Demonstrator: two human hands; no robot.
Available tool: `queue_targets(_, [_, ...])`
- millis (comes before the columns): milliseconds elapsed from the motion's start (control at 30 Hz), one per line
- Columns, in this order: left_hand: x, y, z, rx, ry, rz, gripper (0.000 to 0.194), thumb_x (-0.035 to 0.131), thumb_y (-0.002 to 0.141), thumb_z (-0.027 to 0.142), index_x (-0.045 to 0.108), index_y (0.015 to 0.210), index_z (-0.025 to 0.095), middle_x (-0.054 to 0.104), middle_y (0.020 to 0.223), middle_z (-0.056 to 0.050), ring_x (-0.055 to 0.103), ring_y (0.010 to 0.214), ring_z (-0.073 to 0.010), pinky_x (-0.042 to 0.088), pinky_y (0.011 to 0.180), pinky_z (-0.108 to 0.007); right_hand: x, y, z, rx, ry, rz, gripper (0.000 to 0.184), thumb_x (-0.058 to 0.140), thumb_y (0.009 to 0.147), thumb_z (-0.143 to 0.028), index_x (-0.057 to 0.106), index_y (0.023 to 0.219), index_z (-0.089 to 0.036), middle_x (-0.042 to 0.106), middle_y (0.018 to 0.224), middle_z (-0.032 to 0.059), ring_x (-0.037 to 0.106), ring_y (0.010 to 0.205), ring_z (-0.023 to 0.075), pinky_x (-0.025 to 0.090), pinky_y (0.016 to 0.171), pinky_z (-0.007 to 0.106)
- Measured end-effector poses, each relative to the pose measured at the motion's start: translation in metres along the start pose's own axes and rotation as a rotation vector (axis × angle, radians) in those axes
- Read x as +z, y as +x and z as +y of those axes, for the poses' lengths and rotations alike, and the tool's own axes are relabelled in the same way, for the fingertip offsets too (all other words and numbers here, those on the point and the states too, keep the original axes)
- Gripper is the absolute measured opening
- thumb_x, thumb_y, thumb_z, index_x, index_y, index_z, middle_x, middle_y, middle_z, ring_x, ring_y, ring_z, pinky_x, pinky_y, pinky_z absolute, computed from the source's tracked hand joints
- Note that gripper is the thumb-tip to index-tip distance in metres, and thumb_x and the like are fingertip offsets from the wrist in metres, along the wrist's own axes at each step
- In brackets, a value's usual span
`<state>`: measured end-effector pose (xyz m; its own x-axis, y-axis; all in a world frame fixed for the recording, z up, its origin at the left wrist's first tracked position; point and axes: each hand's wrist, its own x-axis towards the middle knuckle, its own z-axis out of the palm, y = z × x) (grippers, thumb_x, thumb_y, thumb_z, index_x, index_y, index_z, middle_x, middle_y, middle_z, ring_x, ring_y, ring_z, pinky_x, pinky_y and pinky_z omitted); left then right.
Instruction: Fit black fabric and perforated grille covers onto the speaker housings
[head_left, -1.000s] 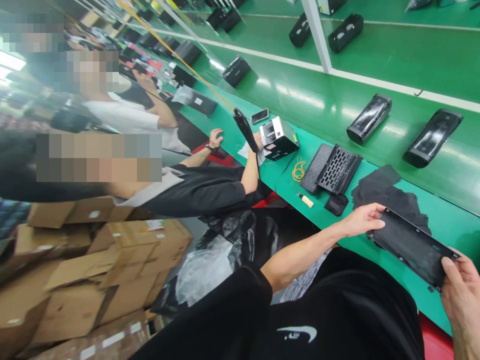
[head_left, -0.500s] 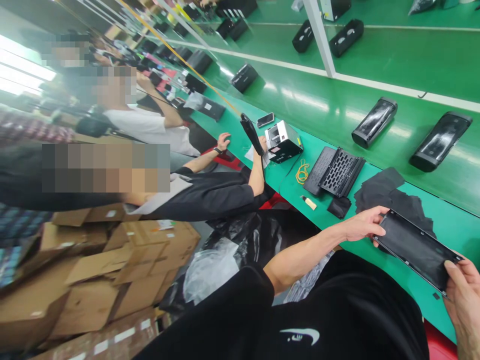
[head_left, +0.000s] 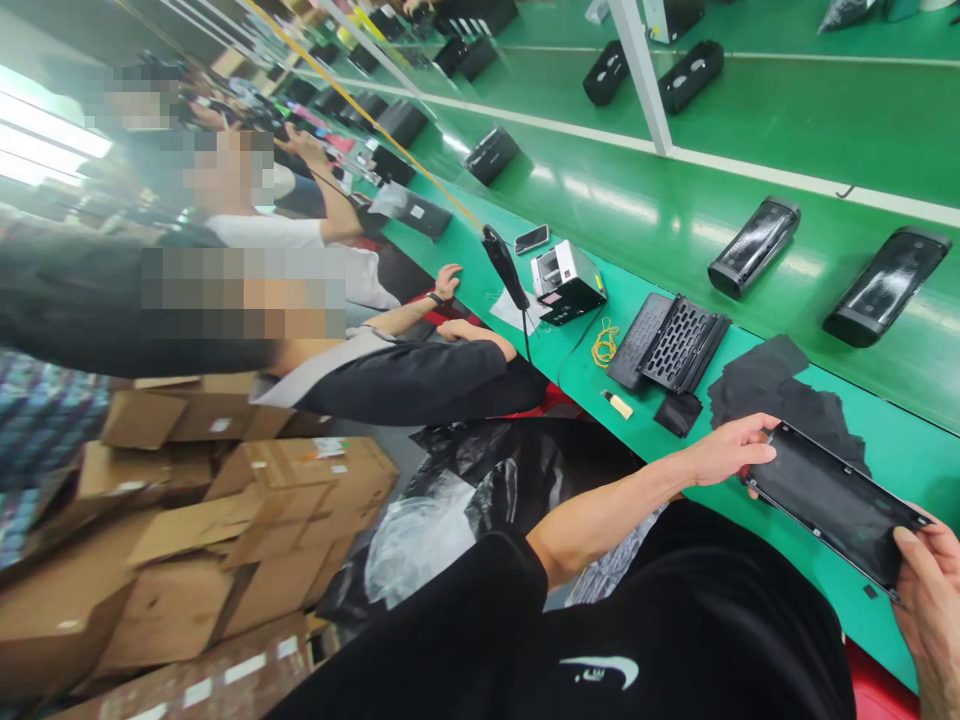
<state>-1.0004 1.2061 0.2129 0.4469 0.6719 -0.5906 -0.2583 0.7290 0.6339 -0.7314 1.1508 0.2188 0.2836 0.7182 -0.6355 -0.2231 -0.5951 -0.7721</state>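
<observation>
Between my two hands is a black rectangular speaker grille panel point(head_left: 832, 505), its inner side up, with small clips along the rim. My left hand point(head_left: 735, 455) pinches its left end. At the right end, my right hand point(head_left: 930, 580) grips it, thumb on the inner face. Black fabric sheets point(head_left: 787, 390) lie spread on the green bench just beyond the panel. Left of them rest black perforated panels point(head_left: 684, 345) and a small folded black cloth point(head_left: 679, 413).
A small white-and-black machine point(head_left: 568, 280), a phone point(head_left: 532, 238), yellow rubber bands point(head_left: 604, 345) and a hanging electric screwdriver point(head_left: 504, 268) are to the left. Black speakers point(head_left: 889, 285) stand on the green conveyor. A co-worker's arm point(head_left: 480, 340) rests at the bench; cardboard boxes point(head_left: 300, 500) are piled behind.
The co-worker beside me has drawn one hand back from the hanging screwdriver and lowered it to the bench edge. My hands and the panel have barely shifted.
</observation>
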Motion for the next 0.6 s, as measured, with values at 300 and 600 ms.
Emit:
queue_targets(300, [0.0031,-0.0036,0.0006,0.003,-0.003,0.012,0.06,0.083,0.074,0.03,0.06,0.128,0.02,0.066,0.091,0.001,0.061,0.068,-0.0093,0.042,0.06,-0.021,-0.0039,-0.0056,-0.0068,0.112,-0.002,0.06,0.056,0.098,0.06,-0.049,0.07,0.102,-0.024,0.061,0.069,-0.0027,0.047,0.05,0.0111,0.034,0.042,0.023])
queue_targets(600, [0.0031,0.0037,-0.0074,0.028,-0.006,0.049,0.054,0.082,0.075,0.036,0.062,0.123,0.021,0.063,0.086,0.003,0.058,0.062,-0.0078,0.041,0.057,-0.02,0.0001,-0.0002,-0.0052,0.1,0.059,0.093,0.054,0.099,0.054,-0.042,0.072,0.097,-0.023,0.068,0.079,-0.0011,0.06,0.066,0.0143,0.049,0.056,0.023])
